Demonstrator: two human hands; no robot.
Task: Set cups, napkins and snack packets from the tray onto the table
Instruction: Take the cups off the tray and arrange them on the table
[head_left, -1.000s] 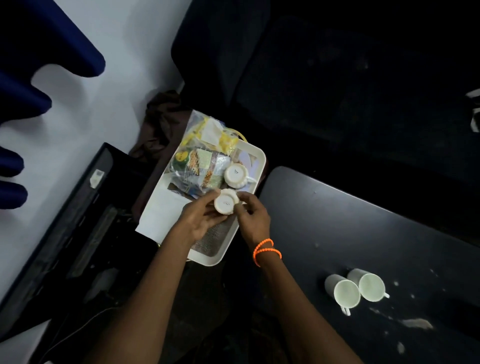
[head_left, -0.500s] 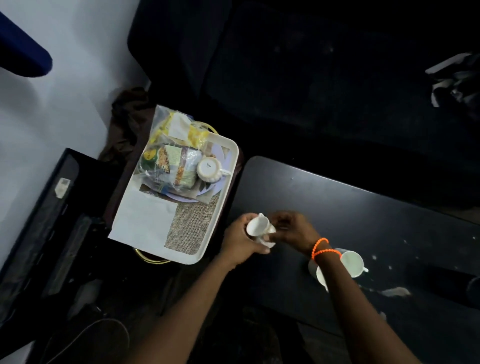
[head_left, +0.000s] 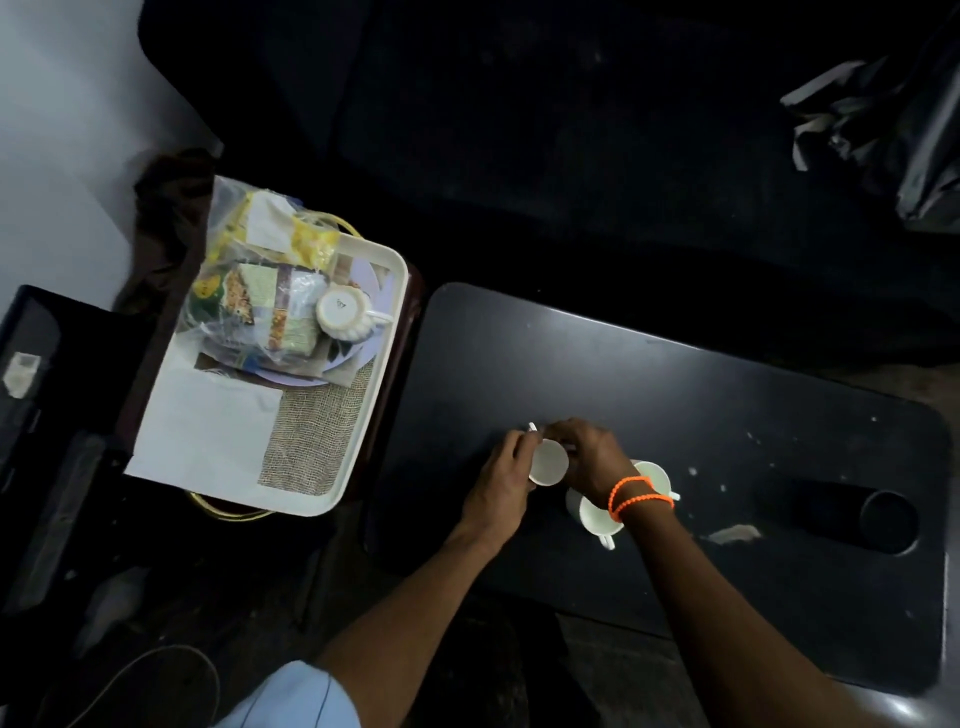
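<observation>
Head view: both hands meet over the dark table (head_left: 727, 415), the left hand (head_left: 501, 486) and right hand (head_left: 587, 457) with fingers closed around one white cup (head_left: 548, 461), mouth up. Whether it touches the tabletop cannot be told. Two more white cups (head_left: 597, 512) stand just right of it, partly under the right wrist with its orange bracelet (head_left: 636, 496). Bare tabletop runs left to the rounded edge and far right. The white tray (head_left: 384, 374), just left of the table, holds an upturned cup (head_left: 344, 313), snack packets (head_left: 260, 291) and a white napkin (head_left: 202, 431).
</observation>
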